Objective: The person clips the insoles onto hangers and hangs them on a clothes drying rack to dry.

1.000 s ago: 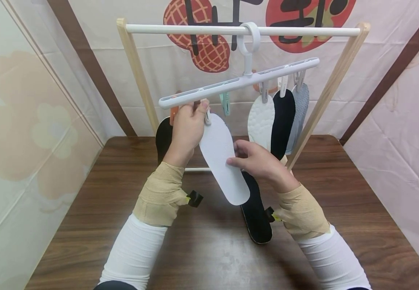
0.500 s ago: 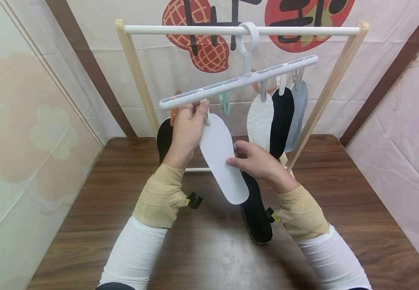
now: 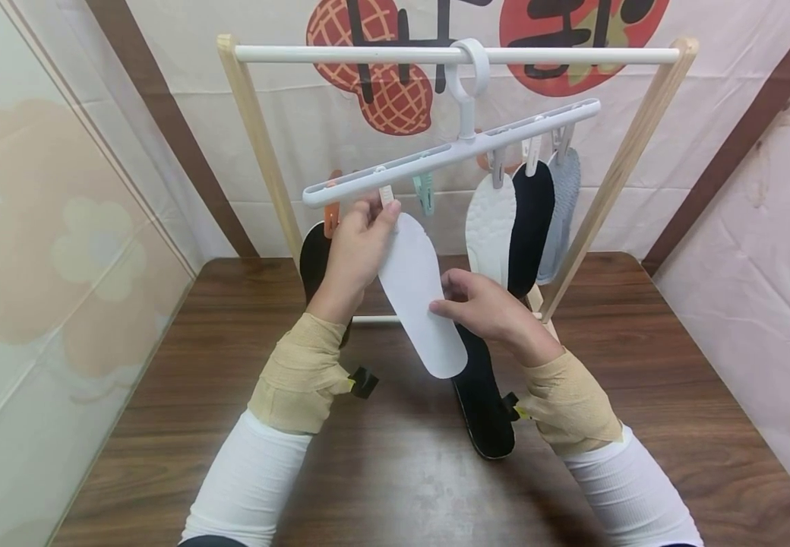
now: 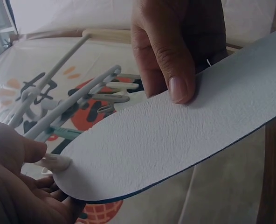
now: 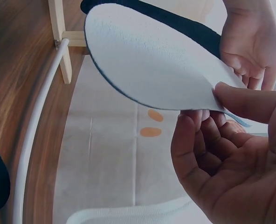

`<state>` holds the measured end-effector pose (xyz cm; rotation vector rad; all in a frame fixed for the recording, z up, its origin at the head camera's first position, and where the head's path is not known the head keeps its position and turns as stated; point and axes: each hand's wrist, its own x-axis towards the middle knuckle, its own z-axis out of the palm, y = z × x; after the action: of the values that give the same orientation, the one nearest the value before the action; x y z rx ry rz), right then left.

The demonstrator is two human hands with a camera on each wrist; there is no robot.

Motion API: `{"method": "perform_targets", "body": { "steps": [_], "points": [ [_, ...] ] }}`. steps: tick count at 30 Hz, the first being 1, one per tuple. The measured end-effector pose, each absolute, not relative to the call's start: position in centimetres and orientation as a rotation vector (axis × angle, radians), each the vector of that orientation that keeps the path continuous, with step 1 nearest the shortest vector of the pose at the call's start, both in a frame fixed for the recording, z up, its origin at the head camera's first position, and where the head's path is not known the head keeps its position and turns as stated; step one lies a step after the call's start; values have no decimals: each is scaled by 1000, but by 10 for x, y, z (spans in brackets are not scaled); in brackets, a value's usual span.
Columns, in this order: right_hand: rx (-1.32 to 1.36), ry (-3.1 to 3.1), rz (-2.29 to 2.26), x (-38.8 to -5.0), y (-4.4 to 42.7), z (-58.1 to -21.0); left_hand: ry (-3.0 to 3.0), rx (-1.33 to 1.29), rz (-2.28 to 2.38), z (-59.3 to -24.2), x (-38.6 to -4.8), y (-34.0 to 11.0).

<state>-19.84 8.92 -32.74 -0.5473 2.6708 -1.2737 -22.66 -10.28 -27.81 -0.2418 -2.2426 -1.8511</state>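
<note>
A white insole point(image 3: 422, 296) slants down from a white clothes peg point(image 3: 386, 196) under the hanger bar. My left hand point(image 3: 354, 254) holds the peg low down, thumb over its lower part; in the left wrist view the peg's tip point(image 4: 58, 163) lies on the insole's end, with fingers behind. With thumb in front and fingers behind, my right hand point(image 3: 494, 308) pinches the insole's right edge. The grey-white clip hanger point(image 3: 450, 156) hangs tilted, its left end lower. Left of my left hand, an orange peg point(image 3: 331, 216) holds a black insole point(image 3: 313, 258), partly hidden.
A wooden rack with a white rail point(image 3: 340, 55) carries the hanger. On its right side hang a white textured insole point(image 3: 492, 220), a black insole point(image 3: 533, 228) and a grey one point(image 3: 562, 220). A mint peg point(image 3: 425, 194) hangs mid-bar. Another black insole point(image 3: 484, 410) lies on the wooden table point(image 3: 395, 486).
My left hand has slid down the peg, so its upper handles now show above the thumb. The white insole's lower end has risen slightly. My right hand keeps its pinch.
</note>
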Motion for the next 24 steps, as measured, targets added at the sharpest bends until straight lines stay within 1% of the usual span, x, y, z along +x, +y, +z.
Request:
{"method": "perform_targets", "body": {
  "steps": [11, 19, 24],
  "points": [
    [-539, 2687, -1221, -199, 92, -333, -2267, -359, -1828, -290, -223, -108],
    [-549, 2695, -1227, -198, 92, -337, -2411, -291, -1700, -300, -219, -113],
    [-547, 2699, -1206, -197, 91, -338, -2444, -294, -1651, -310, -215, -118]
  ]
}}
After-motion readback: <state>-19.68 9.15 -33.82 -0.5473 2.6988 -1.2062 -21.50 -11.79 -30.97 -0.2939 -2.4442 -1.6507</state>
